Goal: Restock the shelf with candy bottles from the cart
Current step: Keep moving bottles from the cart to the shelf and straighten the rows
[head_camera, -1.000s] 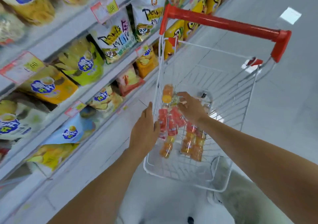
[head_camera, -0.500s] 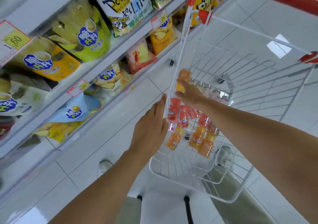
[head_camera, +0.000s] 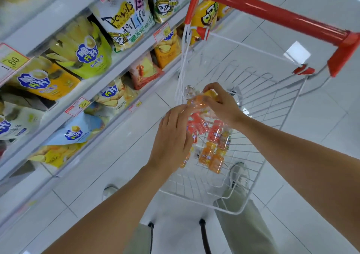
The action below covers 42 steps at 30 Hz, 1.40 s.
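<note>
A white wire cart with a red handle stands in front of me. Several small candy bottles, orange and red, lie in a heap in its basket. My right hand grips one orange bottle with a yellow cap, lifted above the heap at the cart's left rim. My left hand hovers over the cart's left side with fingers relaxed, its fingertips reaching the held bottle. The shelf with snack bags runs along the left.
Shelves on the left hold yellow, green and white snack bags with price tags on the rails. White tiled floor lies to the right of the cart. My legs and shoes show under the basket.
My right hand has taken an orange bottle from the heap and raised it toward the cart's left rim. My left hand has moved up from the cart's side to meet it.
</note>
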Motion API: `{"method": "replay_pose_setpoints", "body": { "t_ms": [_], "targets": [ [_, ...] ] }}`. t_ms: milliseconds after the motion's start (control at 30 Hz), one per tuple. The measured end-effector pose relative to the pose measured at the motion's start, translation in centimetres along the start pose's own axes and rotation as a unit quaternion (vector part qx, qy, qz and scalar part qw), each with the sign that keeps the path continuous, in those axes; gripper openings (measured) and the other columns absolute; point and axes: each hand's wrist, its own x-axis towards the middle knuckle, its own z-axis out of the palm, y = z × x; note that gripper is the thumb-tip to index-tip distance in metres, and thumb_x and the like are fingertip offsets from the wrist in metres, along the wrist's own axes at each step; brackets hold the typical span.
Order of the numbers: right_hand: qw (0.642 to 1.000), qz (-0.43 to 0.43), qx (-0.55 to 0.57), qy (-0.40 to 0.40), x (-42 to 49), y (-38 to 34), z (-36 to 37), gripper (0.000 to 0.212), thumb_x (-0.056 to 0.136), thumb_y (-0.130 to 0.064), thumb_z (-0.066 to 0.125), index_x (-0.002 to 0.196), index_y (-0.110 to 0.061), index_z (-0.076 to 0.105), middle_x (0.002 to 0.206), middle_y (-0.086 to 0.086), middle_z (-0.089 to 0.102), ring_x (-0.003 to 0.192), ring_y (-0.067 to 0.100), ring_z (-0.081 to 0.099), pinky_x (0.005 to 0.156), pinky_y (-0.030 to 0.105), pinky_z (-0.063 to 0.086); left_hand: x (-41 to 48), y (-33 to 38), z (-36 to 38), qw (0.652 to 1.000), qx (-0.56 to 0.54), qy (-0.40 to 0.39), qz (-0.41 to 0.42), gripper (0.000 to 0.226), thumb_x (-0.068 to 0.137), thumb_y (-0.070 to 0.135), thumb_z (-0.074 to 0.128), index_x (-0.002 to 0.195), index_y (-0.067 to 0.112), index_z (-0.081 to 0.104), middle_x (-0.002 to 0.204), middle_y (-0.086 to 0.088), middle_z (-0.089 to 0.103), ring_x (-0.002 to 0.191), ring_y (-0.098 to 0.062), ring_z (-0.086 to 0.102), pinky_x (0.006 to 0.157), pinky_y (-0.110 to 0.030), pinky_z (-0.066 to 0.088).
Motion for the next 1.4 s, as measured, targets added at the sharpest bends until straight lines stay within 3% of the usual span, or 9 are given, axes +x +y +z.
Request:
{"method": "replay_pose_setpoints", "body": {
  "t_ms": [133,267,433,500,633,833,1000,1133,1400],
  "targets": [
    [0.997,-0.039,0.054,-0.042,-2.2,-1.5,-2.9,0.009,0.092,-0.028,0.057,0.098,-0.022,0.061,0.065,-0.012,0.056,0.048,0.003,0.041,0.053,0.022,0.035,1.6,2.6,1.6,0.992,-0.083,-0.055,-0.074,0.069,0.09,0.019,0.064,0.149,0.015,0.027,0.146,-0.005,0.039,0.132,-0.019,0.038,0.107,-0.033,0.039],
    [0.994,-0.037,0.052,-0.083,-3.8,-1.2,-3.6,0.022,0.091,-0.041,0.061,0.102,-0.023,0.065,0.061,-0.005,0.053,0.053,0.01,0.045,0.057,0.029,0.04,2.0,3.0,2.7,0.975,-0.139,-0.086,-0.149,0.043,0.091,0.041,0.061,0.126,0.019,0.047,0.112,0.003,0.058,0.099,-0.013,0.057,0.071,-0.009,0.039],
    [0.994,0.048,0.096,-0.022,-4.4,1.6,-2.1,0.035,0.102,-0.042,0.038,0.118,-0.018,0.059,0.074,0.004,0.064,0.066,0.018,0.056,0.07,0.04,0.051,0.3,2.5,3.6,0.968,-0.117,-0.081,-0.208,0.041,0.092,0.034,0.061,0.123,0.012,0.046,0.11,0.0,0.055,0.093,-0.015,0.054,0.076,-0.021,0.039],
    [0.997,0.079,-0.009,-0.009,-4.3,3.3,-1.0,0.03,0.103,-0.031,0.039,0.122,-0.016,0.056,0.1,0.007,0.068,0.079,0.019,0.058,0.083,0.041,0.053,-0.4,2.2,4.1,0.962,-0.115,-0.078,-0.233,0.042,0.093,0.031,0.061,0.125,0.011,0.044,0.111,0.0,0.055,0.094,-0.015,0.054,0.077,-0.022,0.038],
    [0.958,0.107,-0.222,-0.146,-4.6,7.4,2.0,0.046,0.098,-0.019,0.049,0.143,-0.017,0.041,0.146,0.008,0.046,0.125,0.026,0.05,0.101,0.037,0.041,-0.9,1.5,5.4,0.954,-0.115,-0.067,-0.27,0.044,0.093,0.03,0.06,0.127,0.008,0.043,0.115,-0.005,0.056,0.099,-0.022,0.057,0.077,-0.024,0.04],
    [0.932,0.107,-0.297,-0.177,-6.0,10.7,5.2,0.056,0.098,-0.04,0.049,0.148,-0.02,0.034,0.149,0.008,0.041,0.139,0.032,0.032,0.108,0.046,0.035,-1.3,0.0,7.5,0.944,-0.118,-0.091,-0.296,0.042,0.094,0.027,0.059,0.126,0.006,0.041,0.12,-0.008,0.056,0.107,-0.026,0.057,0.082,-0.03,0.043],
    [0.935,0.114,-0.311,-0.13,-6.8,11.8,6.4,0.051,0.099,-0.047,0.043,0.142,-0.02,0.042,0.143,0.013,0.043,0.132,0.033,0.039,0.104,0.044,0.04,-1.9,-0.8,8.4,0.936,-0.121,-0.095,-0.315,0.044,0.095,0.028,0.058,0.128,0.005,0.039,0.122,-0.011,0.055,0.107,-0.028,0.057,0.084,-0.033,0.046],
    [0.924,0.2,-0.282,-0.166,-7.4,11.9,7.6,0.059,0.099,-0.057,0.029,0.152,-0.034,0.021,0.154,0.021,0.025,0.135,0.04,0.038,0.102,0.048,0.042,-2.3,-1.2,8.9,0.934,-0.12,-0.099,-0.322,0.046,0.094,0.028,0.058,0.128,0.004,0.039,0.124,-0.011,0.056,0.108,-0.028,0.057,0.082,-0.033,0.045],
    [0.917,0.239,-0.235,-0.217,-6.7,14.5,9.2,0.08,0.084,-0.074,0.0,0.153,-0.037,0.017,0.16,0.01,0.021,0.147,0.037,0.007,0.118,0.053,0.006,-2.9,-1.6,9.2,0.932,-0.11,-0.104,-0.328,0.043,0.095,0.028,0.057,0.128,0.007,0.038,0.126,-0.009,0.054,0.107,-0.025,0.057,0.077,-0.029,0.043]
  ]
}}
